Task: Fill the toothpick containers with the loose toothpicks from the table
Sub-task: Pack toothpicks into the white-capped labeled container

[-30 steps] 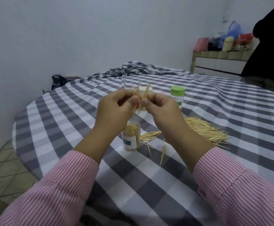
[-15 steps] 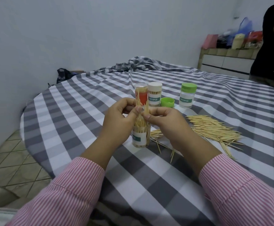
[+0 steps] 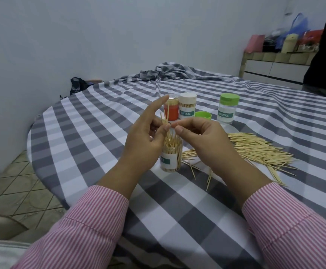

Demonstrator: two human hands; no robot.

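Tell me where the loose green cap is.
In the head view, the green cap lies on the tablecloth between the white-lidded jar and the green-lidded jar, just beyond the right hand.

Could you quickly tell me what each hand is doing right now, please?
Left hand: pinching a bunch of toothpicks above the open container.
Right hand: thumb and forefinger pinched together; whether it holds a toothpick cannot be told.

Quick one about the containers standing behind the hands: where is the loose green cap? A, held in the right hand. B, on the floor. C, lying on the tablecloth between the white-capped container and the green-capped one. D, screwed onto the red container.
C: the loose green cap lies on the tablecloth between the white-capped container and the green-capped container.
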